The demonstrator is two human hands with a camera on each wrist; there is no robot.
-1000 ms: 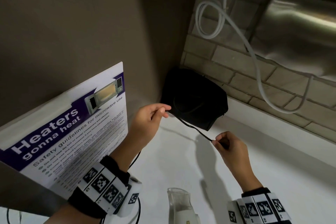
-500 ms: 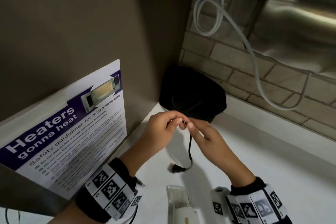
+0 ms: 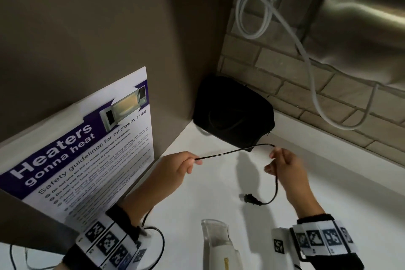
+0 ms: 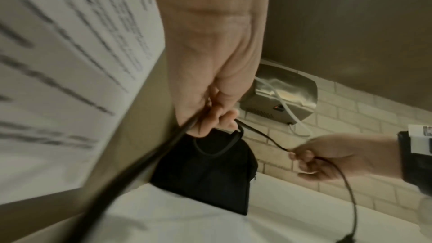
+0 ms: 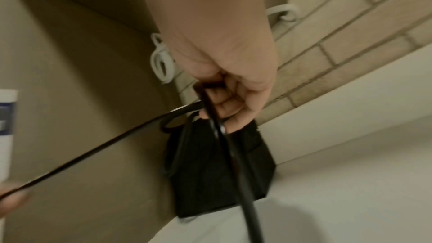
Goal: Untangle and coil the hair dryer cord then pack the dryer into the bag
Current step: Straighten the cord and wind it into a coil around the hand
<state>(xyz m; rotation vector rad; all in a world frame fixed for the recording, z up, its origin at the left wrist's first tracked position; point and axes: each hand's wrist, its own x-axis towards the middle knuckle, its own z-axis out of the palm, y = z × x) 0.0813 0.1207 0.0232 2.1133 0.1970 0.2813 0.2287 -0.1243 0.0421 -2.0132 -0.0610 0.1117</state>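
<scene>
Two bare hands hold a thin black hair dryer cord [image 3: 232, 152] stretched above a white counter [image 3: 328, 208] in a corner where a plain brown wall meets a wall of pale brick. The left hand [image 3: 175, 171] pinches the cord between thumb and curled fingers, and the wrist view shows the cord running back from this grip along the forearm. The right hand [image 3: 287, 169] has its fingers curled loosely round the cord a short way off; the span between the hands is nearly straight and level. Past the right hand the cord drops in a curve to its black plug [image 3: 252, 199], which hangs or lies just above the counter; which, I cannot tell. Behind the hands, a black fabric bag [image 3: 234, 114] sits in the corner against both walls, apart from the cord. At the bottom edge of the head view, between the wrists, is the white hair dryer [image 3: 219, 247], with a clear nozzle pointing toward the bag. More of the cord loops near the left wrist. Both wrists wear bands with square black and white markers. On the left, a white and purple microwave safety poster [image 3: 87, 151] leans against the wall. A steel hand dryer [image 3: 361, 28] is fixed to the brick, with a white hose [image 3: 306, 57] looped beside it
</scene>
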